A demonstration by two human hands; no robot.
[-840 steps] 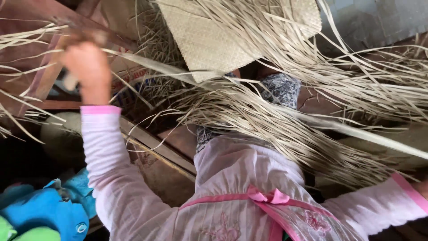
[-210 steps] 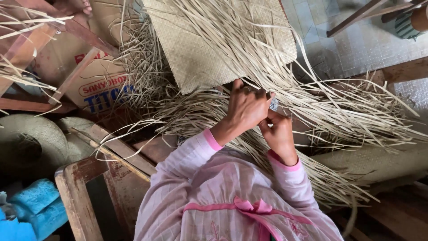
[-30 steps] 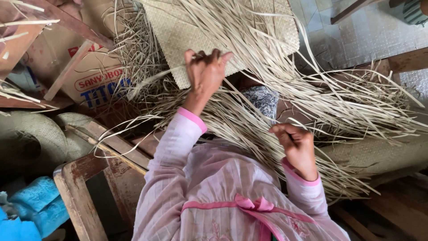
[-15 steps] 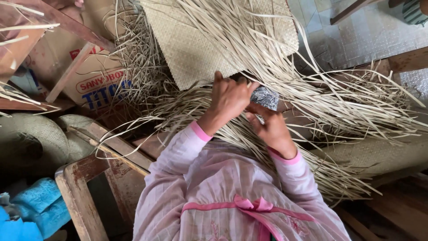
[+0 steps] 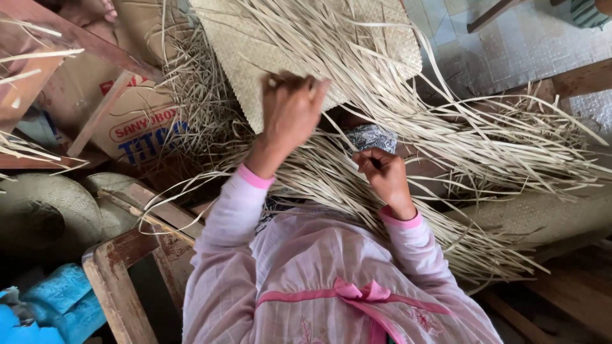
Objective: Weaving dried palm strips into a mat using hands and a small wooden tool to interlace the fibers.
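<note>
**Up close: two hands deep in pale straw strips**

Nearest, down at the bottom edge: a pink checked top (image 5: 331,274) with a pink bow (image 5: 357,292) at the middle, sleeves ending in brighter pink cuffs. Just beyond, on the right: right hand (image 5: 381,175) curled into a fist, fingers folded tight, low among the loose strips (image 5: 484,159); whether a strip is pinched inside cannot be told. Beside its knuckles, touching or nearly so: a patterned grey-blue cloth (image 5: 371,135) half buried in the straw. Higher and to the left: left hand (image 5: 292,113) raised, back toward the camera, fingers bent and closed around a thin strip at the fingertips, slightly blurred. Directly behind it: a woven mat (image 5: 255,64), flat and pale, its unfinished edge fraying into long strips that fan out rightward and downward across the whole middle. Off to the left, near: a worn wooden frame (image 5: 121,267) and a blue cloth bundle (image 5: 60,306) below it. Further left: a round woven hat (image 5: 44,210), then a cardboard box (image 5: 137,124) leaning behind slanted wooden slats. Farthest, top right: pale tiled floor (image 5: 510,44).
</note>
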